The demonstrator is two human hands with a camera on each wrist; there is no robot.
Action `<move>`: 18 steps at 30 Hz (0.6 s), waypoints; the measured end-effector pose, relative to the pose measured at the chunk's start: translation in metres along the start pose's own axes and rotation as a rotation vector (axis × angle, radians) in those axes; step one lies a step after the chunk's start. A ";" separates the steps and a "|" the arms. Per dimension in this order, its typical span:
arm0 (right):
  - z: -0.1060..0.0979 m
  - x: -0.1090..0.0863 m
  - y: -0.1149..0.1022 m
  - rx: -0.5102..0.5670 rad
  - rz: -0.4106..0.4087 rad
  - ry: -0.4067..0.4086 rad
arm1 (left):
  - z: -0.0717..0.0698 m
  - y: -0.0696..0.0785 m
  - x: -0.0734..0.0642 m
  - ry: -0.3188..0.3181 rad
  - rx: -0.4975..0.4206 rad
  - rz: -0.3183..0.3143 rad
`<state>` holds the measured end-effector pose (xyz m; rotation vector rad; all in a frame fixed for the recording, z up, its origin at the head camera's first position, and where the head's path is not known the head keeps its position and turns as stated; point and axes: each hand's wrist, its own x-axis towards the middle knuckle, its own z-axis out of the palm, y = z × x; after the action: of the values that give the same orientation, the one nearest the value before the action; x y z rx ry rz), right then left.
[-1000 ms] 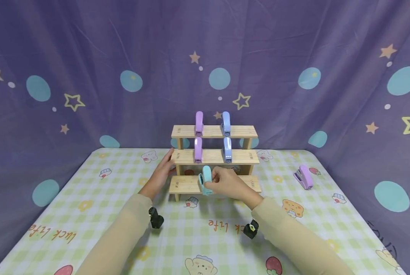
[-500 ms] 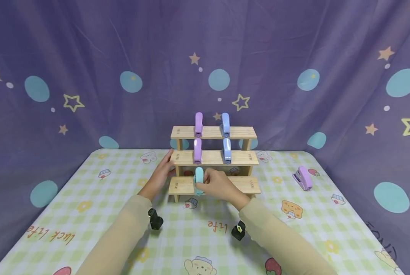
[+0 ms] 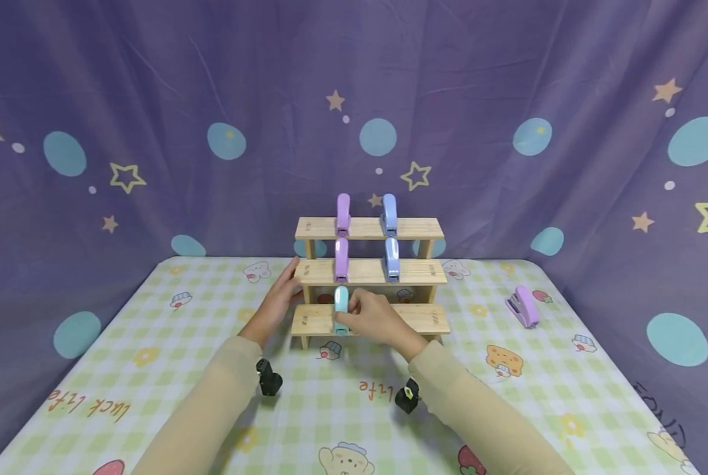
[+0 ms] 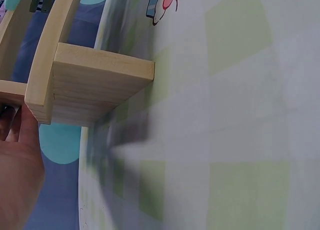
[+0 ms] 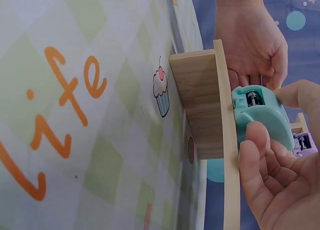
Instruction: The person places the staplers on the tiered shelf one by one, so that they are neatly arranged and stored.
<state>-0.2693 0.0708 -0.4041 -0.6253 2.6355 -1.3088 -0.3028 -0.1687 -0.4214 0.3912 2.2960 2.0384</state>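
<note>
A teal stapler (image 3: 341,310) stands on the bottom board of a three-step wooden shelf (image 3: 365,270). My right hand (image 3: 373,318) pinches it between thumb and fingers; the right wrist view shows the stapler (image 5: 262,112) against the board with fingers on both sides. My left hand (image 3: 278,300) holds the left end of the middle board, its fingertips partly hidden behind the wood. On the middle board are a purple stapler (image 3: 342,259) and a blue stapler (image 3: 392,259). Above them, another purple stapler (image 3: 343,214) and blue stapler (image 3: 389,214) stand on the top board.
A loose purple stapler (image 3: 524,307) sits on the checked tablecloth (image 3: 199,369) to the right of the shelf. Behind the table hangs a purple curtain (image 3: 270,79) with stars and ovals. Black wrist cameras hang under both sleeves.
My right hand has moved left along the bottom board with the teal stapler, which has turned from angled to straight, below the purple ones. The left hand has stayed put.
</note>
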 end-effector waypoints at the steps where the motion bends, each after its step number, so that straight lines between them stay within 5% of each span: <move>1: 0.000 0.000 -0.001 0.004 0.001 -0.005 | 0.000 0.000 0.000 -0.001 -0.002 0.000; 18: -0.001 0.002 0.000 0.013 -0.002 -0.021 | 0.000 0.000 0.000 0.002 0.003 0.001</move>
<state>-0.2717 0.0704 -0.4028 -0.6363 2.6081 -1.3113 -0.3027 -0.1686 -0.4210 0.3903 2.3010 2.0366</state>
